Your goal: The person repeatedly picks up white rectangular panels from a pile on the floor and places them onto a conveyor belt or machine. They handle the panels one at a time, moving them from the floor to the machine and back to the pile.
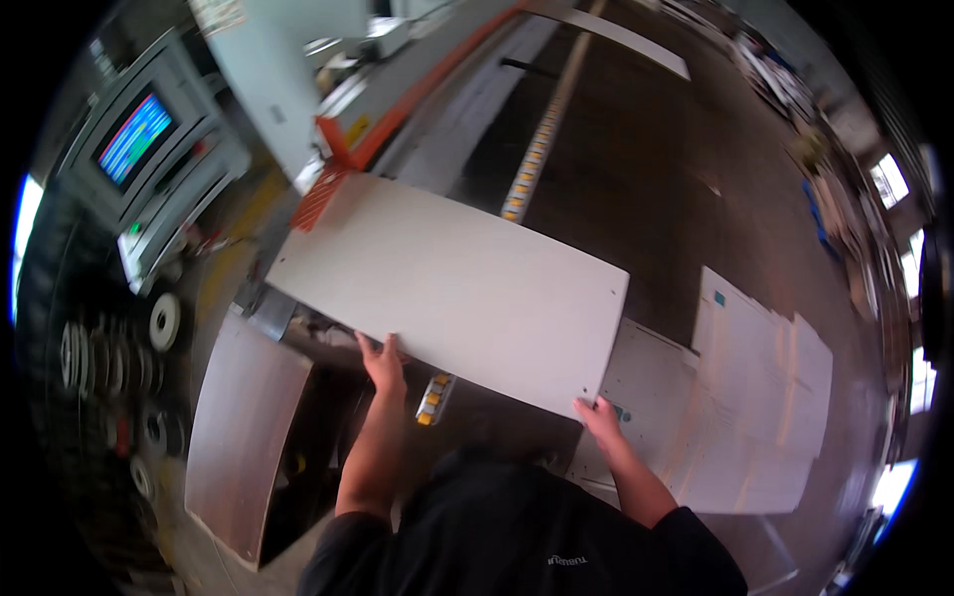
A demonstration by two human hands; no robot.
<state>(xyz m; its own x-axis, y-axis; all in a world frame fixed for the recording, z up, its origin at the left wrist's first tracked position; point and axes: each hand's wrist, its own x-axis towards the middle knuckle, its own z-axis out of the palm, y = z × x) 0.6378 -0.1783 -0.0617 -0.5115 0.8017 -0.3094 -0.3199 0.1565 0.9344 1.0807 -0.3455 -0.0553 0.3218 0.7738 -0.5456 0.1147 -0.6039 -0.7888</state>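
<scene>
The left hand [384, 364] and right hand [600, 421] grip 1 white board [452, 288], fingers partly hidden; the box-like stand [241, 417] has dark, hard-to-make-out contents.

Beyond my left hand [384, 364], white panel [457, 288] hides part of the yellow roller strip [526, 179]; screen [136, 137] farther left: blurred, content unreadable to me.
</scene>
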